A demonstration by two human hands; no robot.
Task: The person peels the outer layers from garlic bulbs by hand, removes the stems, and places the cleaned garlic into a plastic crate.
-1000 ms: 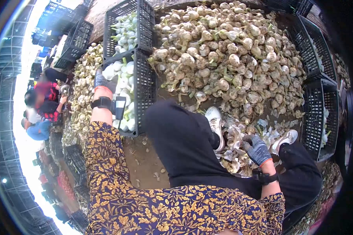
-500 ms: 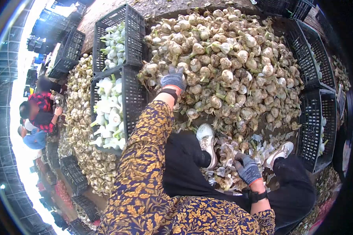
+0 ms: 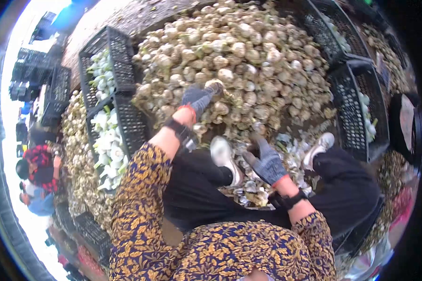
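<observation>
My left hand (image 3: 199, 99), in a grey glove, is closed round a dirty garlic bulb (image 3: 214, 85) at the near left edge of a big garlic heap (image 3: 267, 61). Some of the bulb is hidden by the fingers. My right hand (image 3: 268, 165), gloved alike, hovers above peeled skins (image 3: 253, 186) on the ground between my shoes. Its thumb stands apart from the fingers, and nothing shows between them; the fingertips are blurred.
Black crates of cleaned white garlic (image 3: 110, 143) stand left of the heap. More black crates (image 3: 356, 107) line the right side. Beyond the left crates lies another garlic pile (image 3: 77, 164), with people (image 3: 40, 171) seated by it. My shoes (image 3: 225, 159) flank the skins.
My left hand has drawn back from the heap with a garlic bulb in it. My right hand has risen forward and left, its thumb now spread. The camera view has shifted.
</observation>
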